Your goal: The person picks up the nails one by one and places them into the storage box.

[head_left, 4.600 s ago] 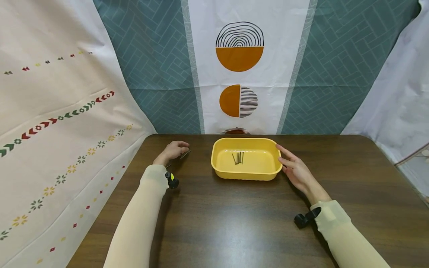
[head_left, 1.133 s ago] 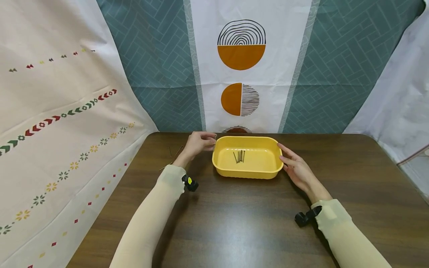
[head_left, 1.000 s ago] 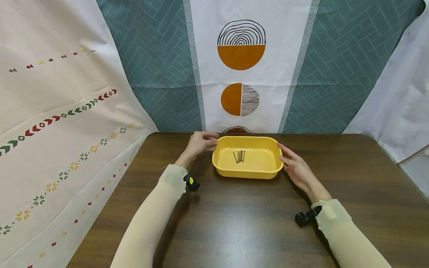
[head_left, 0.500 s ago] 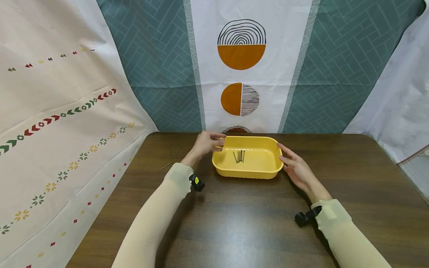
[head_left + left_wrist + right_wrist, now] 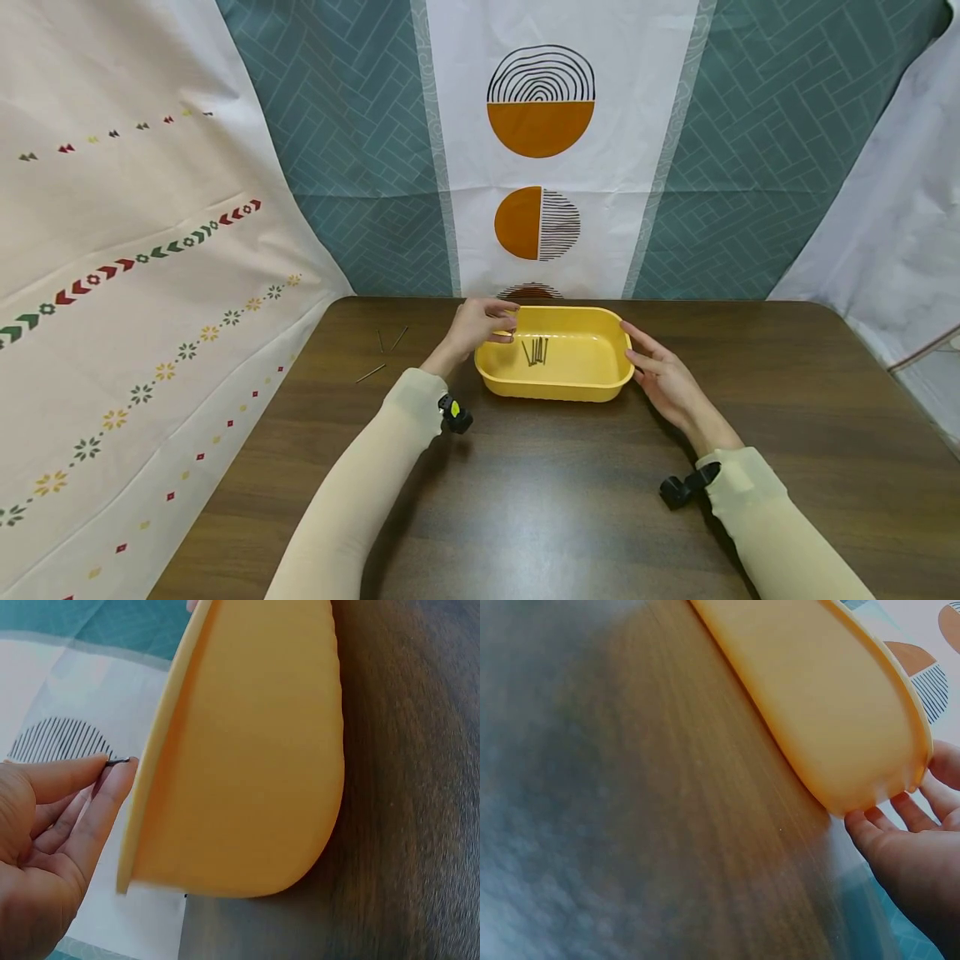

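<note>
A yellow plastic tray (image 5: 553, 392) stands on the table near its back edge, with several thin dark nails (image 5: 536, 351) lying on its floor. My left hand (image 5: 480, 325) is over the tray's left end. Between thumb and finger it pinches a nail (image 5: 118, 760), of which only a short bit shows in the left wrist view. At the tray's right end my right hand (image 5: 663, 379) touches the outer wall and rim with spread, fairly straight fingers (image 5: 862, 829).
Left of the tray, three loose nails lie on the brown table (image 5: 480, 508); one nail (image 5: 371, 373) is nearest to me. A teal and white patterned cloth (image 5: 360, 150) hangs behind the table, and a cream cloth (image 5: 150, 250) hangs along the left side.
My left hand has gone from the loose nails at the left, rightward to over the tray's left end, with a nail in its fingers. The right hand stays at the tray.
</note>
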Demonstrator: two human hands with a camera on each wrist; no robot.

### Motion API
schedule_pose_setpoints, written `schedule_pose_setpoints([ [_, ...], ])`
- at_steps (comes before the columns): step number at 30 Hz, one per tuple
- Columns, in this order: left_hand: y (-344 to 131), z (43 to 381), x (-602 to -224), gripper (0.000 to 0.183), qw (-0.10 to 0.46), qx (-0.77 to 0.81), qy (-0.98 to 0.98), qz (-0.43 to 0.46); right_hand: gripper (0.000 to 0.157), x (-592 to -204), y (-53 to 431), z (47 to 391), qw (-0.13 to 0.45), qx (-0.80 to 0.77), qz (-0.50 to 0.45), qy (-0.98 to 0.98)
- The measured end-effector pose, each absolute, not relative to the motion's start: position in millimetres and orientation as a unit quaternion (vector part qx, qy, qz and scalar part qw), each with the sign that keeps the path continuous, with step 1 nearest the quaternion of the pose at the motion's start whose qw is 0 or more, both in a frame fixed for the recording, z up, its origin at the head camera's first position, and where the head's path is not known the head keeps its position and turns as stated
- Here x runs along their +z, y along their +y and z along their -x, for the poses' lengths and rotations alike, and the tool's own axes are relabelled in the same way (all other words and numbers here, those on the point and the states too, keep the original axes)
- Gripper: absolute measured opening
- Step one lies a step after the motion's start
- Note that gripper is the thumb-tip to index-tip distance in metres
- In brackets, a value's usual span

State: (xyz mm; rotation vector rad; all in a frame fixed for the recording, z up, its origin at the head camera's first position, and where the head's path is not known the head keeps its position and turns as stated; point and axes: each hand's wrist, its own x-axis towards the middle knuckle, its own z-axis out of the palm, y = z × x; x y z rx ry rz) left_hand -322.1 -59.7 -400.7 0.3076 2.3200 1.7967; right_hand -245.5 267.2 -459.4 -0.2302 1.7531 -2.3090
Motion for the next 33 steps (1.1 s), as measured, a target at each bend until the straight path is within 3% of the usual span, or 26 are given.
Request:
schedule_pose_setpoints([
  [17, -30.8, 325.2, -414.5, 0.028, 0.076, 0.574, 0.808, -0.114, 0.060, -458.2, 267.9, 245.1, 0.120, -0.783, 0.073, 0.605],
  [33, -5.8, 326.1, -424.0, 0.032, 0.124, 0.599, 0.785, -0.093, 0.060, -460.1, 268.2, 245.9, 0.118, -0.787, 0.079, 0.600],
])
